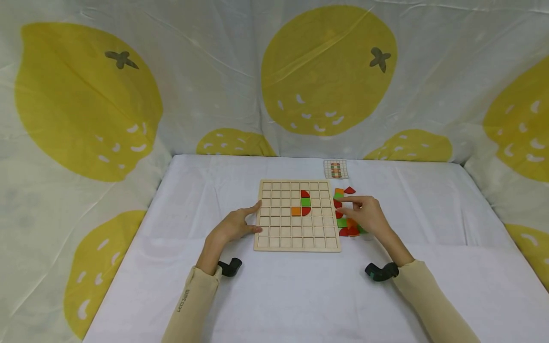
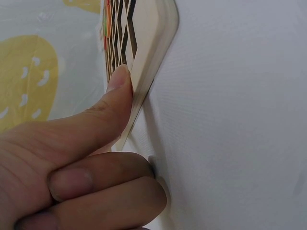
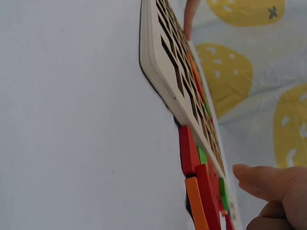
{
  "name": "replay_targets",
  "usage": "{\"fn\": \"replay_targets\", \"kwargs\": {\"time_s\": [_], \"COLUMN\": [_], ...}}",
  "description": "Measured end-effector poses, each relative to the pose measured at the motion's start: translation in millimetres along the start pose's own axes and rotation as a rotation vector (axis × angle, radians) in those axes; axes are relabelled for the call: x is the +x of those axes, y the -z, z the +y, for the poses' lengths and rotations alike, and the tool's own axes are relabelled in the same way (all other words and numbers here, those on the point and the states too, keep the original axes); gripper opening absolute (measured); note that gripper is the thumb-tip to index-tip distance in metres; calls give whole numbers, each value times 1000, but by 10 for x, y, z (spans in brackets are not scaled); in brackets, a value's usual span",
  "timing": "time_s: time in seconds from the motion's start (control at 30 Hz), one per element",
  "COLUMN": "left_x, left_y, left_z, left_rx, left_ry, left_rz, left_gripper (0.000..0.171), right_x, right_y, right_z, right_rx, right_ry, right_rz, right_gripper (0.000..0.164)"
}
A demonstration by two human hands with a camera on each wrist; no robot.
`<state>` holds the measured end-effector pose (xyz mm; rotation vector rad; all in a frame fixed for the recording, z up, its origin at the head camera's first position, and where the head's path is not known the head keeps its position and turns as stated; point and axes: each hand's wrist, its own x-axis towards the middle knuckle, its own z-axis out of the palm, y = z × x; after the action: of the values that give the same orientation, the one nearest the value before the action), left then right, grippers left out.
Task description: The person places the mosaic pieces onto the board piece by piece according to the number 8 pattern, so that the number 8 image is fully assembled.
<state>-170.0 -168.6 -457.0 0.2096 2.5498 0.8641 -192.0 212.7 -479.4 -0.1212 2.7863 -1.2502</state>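
A square wooden grid board [image 1: 279, 240] lies on the table with a few coloured pieces in its cells: two red rounded pieces [image 1: 305, 194], a green square [image 1: 306, 202] and an orange square [image 1: 296, 211]. At the board's left edge my left hand [image 1: 233, 225] touches the rim with thumb and index finger spread apart; in the left wrist view the thumb [image 2: 117, 88] presses on the rim and other fingers are curled. Beside the right edge, my right hand [image 1: 364, 214] hovers over loose red, green and orange pieces [image 1: 349, 231], thumb and index finger apart with nothing seen between them.
A small card [image 1: 336, 169] printed with a coloured grid pattern lies behind the board. A red piece [image 1: 350, 190] sits apart at the pile's far end. White cloth [image 1: 300, 295] covers the table, and a lemon-print curtain [image 1: 231, 85] stands behind and at both sides.
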Motion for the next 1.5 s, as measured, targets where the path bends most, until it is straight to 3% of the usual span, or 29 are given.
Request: {"fn": "replay_targets", "kwargs": {"time_s": [0.2,0.4,0.53,0.67,0.97,1.5], "left_x": [0,-3,4,9,10,-2], "left_y": [2,5,3,0,2,13], "left_z": [-18,-13,-15,-24,-29,21], "left_rx": [4,2,-3,-12,-7,-24], "left_ry": [-11,-25,-29,-29,-38,-5], "left_rz": [5,6,4,3,5,2], "left_gripper": [82,83,83,83,83,85], "right_x": [53,165,235,303,452,497], "right_y": [46,43,45,46,13,28], "right_z": [71,153,180,184,214,202], "right_rx": [-6,-53,-35,-17,-10,-7], "right_ry": [1,55,29,-7,8,-45], "right_rz": [55,127,149,140,103,86], "right_gripper": [33,26,25,26,27,28]}}
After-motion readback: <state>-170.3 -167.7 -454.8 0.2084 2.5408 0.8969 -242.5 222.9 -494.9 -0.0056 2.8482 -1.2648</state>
